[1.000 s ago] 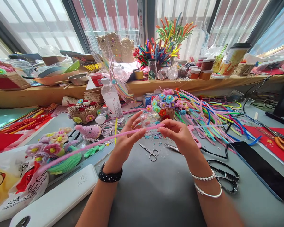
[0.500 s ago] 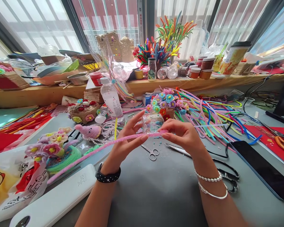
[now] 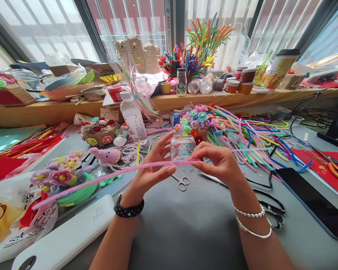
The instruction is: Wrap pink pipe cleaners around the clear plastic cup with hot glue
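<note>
A fuzzy pink pipe cleaner (image 3: 98, 179) runs in a long, slightly bowed line from right of centre to the lower left. Its right end is pinched between the thumb and fingers of my right hand (image 3: 217, 159). My left hand (image 3: 148, 180) has its fingers spread and the thumb stretched out, while the pipe cleaner passes across it. Just behind the pipe cleaner, between both hands, is a clear jar (image 3: 183, 147); whether my fingers touch it, I cannot tell. Small scissors (image 3: 182, 183) lie below on the grey tabletop (image 3: 183, 228).
Larger black-handled scissors (image 3: 272, 208) lie partly under my right wrist, near a phone (image 3: 312, 202). Many coloured pipe cleaners (image 3: 250, 131) spread at the right rear. A white power bank (image 3: 70, 234), a knitted pink figure (image 3: 108, 155) and a plastic bottle (image 3: 133, 116) stand or lie leftward.
The pipe cleaner's free left end has swung up and to the left. My left thumb has come off the pipe cleaner and dropped below it. My right hand keeps its pinch.
</note>
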A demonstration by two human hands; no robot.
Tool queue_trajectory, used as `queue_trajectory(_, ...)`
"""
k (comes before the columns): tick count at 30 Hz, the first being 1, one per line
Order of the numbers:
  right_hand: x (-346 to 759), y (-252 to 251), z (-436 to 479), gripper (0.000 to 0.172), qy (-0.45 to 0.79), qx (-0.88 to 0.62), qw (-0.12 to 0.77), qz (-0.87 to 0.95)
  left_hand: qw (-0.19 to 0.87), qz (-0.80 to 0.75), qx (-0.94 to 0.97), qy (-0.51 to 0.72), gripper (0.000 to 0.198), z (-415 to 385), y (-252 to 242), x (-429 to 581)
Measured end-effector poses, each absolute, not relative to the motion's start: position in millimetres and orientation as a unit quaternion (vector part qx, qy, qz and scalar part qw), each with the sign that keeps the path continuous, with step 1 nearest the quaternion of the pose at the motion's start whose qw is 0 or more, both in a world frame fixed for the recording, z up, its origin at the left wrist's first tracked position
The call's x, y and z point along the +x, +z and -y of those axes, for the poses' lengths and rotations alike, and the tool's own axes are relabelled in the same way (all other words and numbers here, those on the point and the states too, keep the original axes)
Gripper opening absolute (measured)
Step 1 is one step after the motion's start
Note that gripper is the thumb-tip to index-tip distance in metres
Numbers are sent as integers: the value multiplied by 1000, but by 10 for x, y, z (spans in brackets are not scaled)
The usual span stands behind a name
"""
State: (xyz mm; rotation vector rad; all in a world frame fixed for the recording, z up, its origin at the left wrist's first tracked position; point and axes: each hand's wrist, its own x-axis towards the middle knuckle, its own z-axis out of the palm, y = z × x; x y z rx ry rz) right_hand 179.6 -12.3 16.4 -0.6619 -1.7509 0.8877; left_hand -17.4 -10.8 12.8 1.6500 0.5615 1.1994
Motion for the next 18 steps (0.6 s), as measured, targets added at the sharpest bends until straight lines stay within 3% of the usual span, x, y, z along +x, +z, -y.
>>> queue_trajectory(18, 1767, 186, 141, 5, 275, -281, 506, 768, 411, -277, 698, 517, 63, 147, 122, -87)
